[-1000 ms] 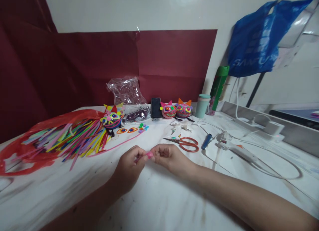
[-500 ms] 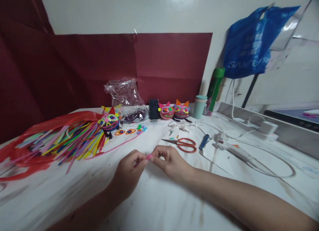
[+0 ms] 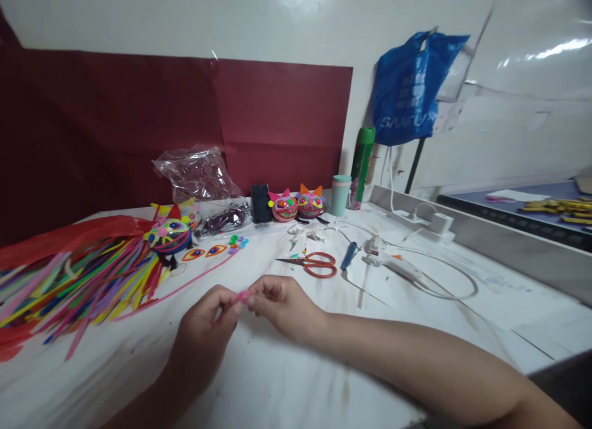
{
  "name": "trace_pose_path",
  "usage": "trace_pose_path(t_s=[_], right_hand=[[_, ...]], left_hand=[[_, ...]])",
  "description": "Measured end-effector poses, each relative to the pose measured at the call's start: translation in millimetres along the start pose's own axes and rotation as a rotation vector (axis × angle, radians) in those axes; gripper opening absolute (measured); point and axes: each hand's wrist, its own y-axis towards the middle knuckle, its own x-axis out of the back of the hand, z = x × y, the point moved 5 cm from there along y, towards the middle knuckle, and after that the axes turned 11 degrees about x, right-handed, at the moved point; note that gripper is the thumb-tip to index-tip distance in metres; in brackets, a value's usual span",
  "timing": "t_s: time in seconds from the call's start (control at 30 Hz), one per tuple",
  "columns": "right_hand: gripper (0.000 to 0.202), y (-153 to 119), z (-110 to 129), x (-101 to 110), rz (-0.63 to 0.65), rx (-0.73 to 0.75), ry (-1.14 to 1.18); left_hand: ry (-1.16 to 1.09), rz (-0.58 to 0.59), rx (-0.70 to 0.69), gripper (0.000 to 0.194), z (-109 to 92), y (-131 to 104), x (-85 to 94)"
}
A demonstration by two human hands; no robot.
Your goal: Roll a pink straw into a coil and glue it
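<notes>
A small pink piece [image 3: 242, 296], which looks like a curled pipe cleaner, is pinched between my two hands over the marble-patterned table. The fingertips of my left hand [image 3: 209, 323] close on its left side. Thumb and forefinger of my right hand [image 3: 285, 309] grip its right side. Beyond them a long pink pipe cleaner [image 3: 185, 286] lies on the table. Two orange eye-shaped pieces [image 3: 216, 250] and several coloured beads or buttons [image 3: 237, 244] lie near its far end. Orange-handled scissors [image 3: 320, 265] rest beyond my right hand.
Many coloured pipe cleaners [image 3: 99, 281] lie on red plastic at left, beside a decorated cat-face ball [image 3: 170, 235]. Two more cat-face balls [image 3: 283, 207] stand at the back with a phone [image 3: 260, 203] and a cup [image 3: 340, 198]. A glue gun [image 3: 395, 267], cables and a blue-handled tool [image 3: 349, 255] lie right.
The camera view has turned right, so everything sits further left in the picture. Both hands still hold the pink piece, which shows a little more between the fingertips.
</notes>
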Motion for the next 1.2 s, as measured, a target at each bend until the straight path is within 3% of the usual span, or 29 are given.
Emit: trace_pose_path(t_s=[0.27,0.5,0.63,0.8,0.97,1.2], right_hand=[[0.017,-2.4,10.0,0.7,-0.004,0.120,-0.256],[0.008,0.4,19.3,5.8,0.078,0.223,-0.546],[0.011,0.8,17.9,3.8,0.110,0.214,-0.475],[0.016,-0.9,17.8,2.3,0.023,0.171,-0.338],[0.013,-0.4,19.4,4.4,0.040,0.193,-0.455],[0.009,1.2,28.1,3.5,0.132,0.245,-0.614]], left_hand=[[0.042,-0.013,-0.023,0.024,0.5,-1.5,-1.6],[0.031,0.108,0.017,0.024,6.9,4.7,-7.0],[0.024,0.093,0.038,0.024,5.1,3.6,-3.7],[0.050,0.015,-0.074,0.021,0.4,1.2,1.6],[0.094,0.092,-0.059,0.023,-0.3,3.6,-3.4],[0.088,0.094,-0.076,0.024,-5.6,3.4,-1.9]])
